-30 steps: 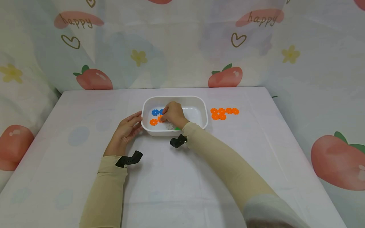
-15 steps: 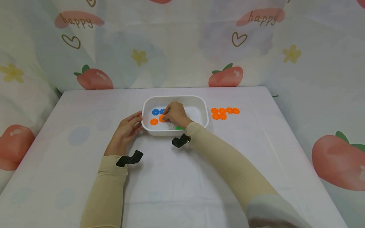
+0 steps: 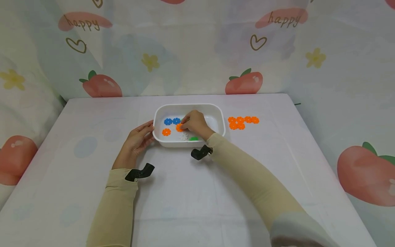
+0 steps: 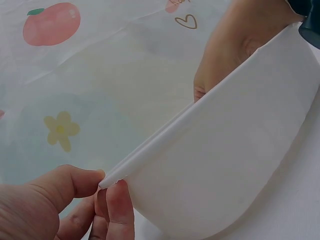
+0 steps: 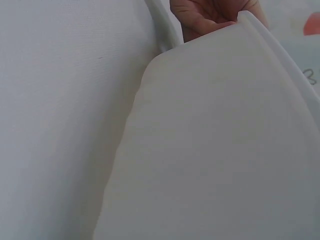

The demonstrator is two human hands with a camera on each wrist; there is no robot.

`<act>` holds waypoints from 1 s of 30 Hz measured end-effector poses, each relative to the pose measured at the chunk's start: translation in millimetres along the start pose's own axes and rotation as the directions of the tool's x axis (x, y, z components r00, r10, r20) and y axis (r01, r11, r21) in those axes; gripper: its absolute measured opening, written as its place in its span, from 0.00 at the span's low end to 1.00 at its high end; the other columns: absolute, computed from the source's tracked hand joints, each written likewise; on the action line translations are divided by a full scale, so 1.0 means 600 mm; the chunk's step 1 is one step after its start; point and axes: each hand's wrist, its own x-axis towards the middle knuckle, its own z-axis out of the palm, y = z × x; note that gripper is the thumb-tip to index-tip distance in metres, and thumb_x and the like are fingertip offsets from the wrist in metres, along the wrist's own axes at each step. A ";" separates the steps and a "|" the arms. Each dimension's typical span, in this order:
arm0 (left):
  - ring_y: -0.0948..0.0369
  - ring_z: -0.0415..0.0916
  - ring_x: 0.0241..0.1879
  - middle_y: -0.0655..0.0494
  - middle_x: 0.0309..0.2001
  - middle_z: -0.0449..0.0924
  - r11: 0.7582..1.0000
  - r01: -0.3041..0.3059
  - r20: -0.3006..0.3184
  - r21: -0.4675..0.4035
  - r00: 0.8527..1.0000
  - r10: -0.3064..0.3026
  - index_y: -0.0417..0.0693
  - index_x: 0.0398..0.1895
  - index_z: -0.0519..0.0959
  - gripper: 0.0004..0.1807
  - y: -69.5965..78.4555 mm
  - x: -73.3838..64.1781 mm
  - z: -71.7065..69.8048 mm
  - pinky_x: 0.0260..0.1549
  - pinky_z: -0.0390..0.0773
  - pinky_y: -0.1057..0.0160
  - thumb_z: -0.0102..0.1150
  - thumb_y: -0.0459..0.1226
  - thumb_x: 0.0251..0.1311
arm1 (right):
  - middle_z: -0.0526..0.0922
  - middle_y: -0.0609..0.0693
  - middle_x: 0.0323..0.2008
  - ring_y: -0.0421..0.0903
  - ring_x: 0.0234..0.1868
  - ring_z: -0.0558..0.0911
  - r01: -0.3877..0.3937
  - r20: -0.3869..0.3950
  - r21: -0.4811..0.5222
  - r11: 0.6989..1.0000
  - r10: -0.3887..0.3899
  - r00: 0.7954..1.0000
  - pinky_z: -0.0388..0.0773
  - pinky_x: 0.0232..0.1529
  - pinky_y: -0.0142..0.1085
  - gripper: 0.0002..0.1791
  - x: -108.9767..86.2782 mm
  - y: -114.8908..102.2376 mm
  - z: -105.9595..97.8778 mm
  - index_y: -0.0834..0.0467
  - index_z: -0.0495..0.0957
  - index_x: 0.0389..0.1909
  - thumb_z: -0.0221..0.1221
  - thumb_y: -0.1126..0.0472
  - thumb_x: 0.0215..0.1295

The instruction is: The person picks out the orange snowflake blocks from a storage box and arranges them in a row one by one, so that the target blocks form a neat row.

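A white plastic basin point(image 3: 168, 144) sits on the table. My left hand point(image 3: 138, 139) grips its left rim; the left wrist view shows the thumb point(image 4: 75, 182) and fingers pinching the edge. Inside the basin, my right hand point(image 3: 197, 123) pinches an orange snowflake disc point(image 3: 179, 127) between thumb and fingertips. Around it in the basin lie two blue snowflake discs point(image 3: 172, 121), another orange disc point(image 3: 166, 132), white discs point(image 3: 184, 136) and a green disc point(image 3: 193, 139). The basin's wall hides the right fingertips in both wrist views.
Right of the basin, several orange snowflake discs point(image 3: 240, 122) lie flat on the white tablecloth point(image 3: 172, 199). A patterned backdrop point(image 3: 191, 51) stands behind the table and along its sides.
My right hand has shifted a little to the right inside the basin, and the orange disc has moved with it. More of the second blue disc shows now. My left hand stays on the rim.
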 end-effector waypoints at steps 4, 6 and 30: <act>0.63 0.78 0.37 0.59 0.47 0.76 1.000 0.001 0.002 -0.006 1.000 -0.001 0.46 0.69 0.69 0.27 0.000 0.000 0.000 0.31 0.83 0.74 0.58 0.34 0.67 | 0.86 0.54 0.37 0.43 0.30 0.78 -0.015 0.000 0.009 1.000 0.015 1.000 0.71 0.27 0.25 0.10 0.000 0.007 -0.006 0.62 0.87 0.38 0.71 0.62 0.55; 0.64 0.78 0.36 0.58 0.47 0.77 1.000 0.001 0.003 -0.012 1.000 -0.001 0.46 0.69 0.69 0.27 0.000 0.000 0.000 0.31 0.83 0.74 0.58 0.34 0.67 | 0.86 0.54 0.36 0.42 0.28 0.78 -0.026 0.002 0.022 0.999 0.026 1.000 0.72 0.26 0.25 0.10 0.000 0.011 -0.009 0.62 0.87 0.38 0.71 0.63 0.55; 0.64 0.78 0.37 0.58 0.48 0.77 1.000 -0.002 0.006 -0.018 1.000 0.002 0.46 0.68 0.70 0.26 -0.001 -0.002 -0.001 0.31 0.83 0.74 0.59 0.33 0.67 | 0.85 0.54 0.31 0.43 0.27 0.78 -0.124 0.041 -0.021 0.992 0.124 0.991 0.73 0.28 0.25 0.11 -0.002 0.045 -0.055 0.61 0.86 0.39 0.70 0.60 0.57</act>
